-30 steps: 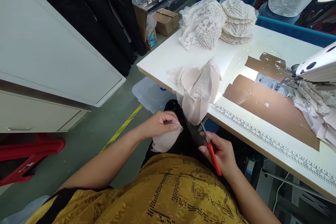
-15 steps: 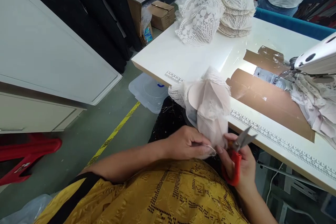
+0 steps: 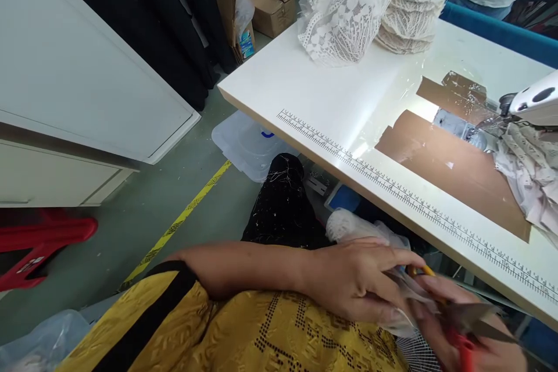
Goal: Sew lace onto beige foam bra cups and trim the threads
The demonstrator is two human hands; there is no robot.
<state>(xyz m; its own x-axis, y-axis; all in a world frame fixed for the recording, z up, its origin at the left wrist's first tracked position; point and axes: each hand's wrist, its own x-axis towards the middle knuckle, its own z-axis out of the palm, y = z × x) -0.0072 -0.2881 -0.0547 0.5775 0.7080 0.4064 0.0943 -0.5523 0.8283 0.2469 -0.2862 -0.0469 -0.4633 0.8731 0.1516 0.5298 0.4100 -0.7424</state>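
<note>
My left hand (image 3: 366, 282) is closed on a white lace-and-mesh cup piece (image 3: 360, 225), which hangs below the table edge, largely covered by my hands. Close beside it, my right hand (image 3: 488, 337) is blurred and wrapped around red-handled scissors (image 3: 468, 354), their blades pointing right and slightly apart. The fingers of both hands meet at the fabric, near a small orange-yellow item (image 3: 421, 271) whose kind I cannot make out.
Lace cups (image 3: 344, 17) and a lace stack (image 3: 410, 9) lie at the back of the white table (image 3: 322, 93). A sewing machine (image 3: 538, 102) stands right, with bunched fabric (image 3: 534, 177) beside it. Brown cardboard (image 3: 453, 168) covers part of the tabletop. A red stool (image 3: 47, 244) is left.
Both hands have moved right and down toward my body, taking the cup piece off the table's edge. The scissors have moved along in my right hand, and the view has shifted slightly.
</note>
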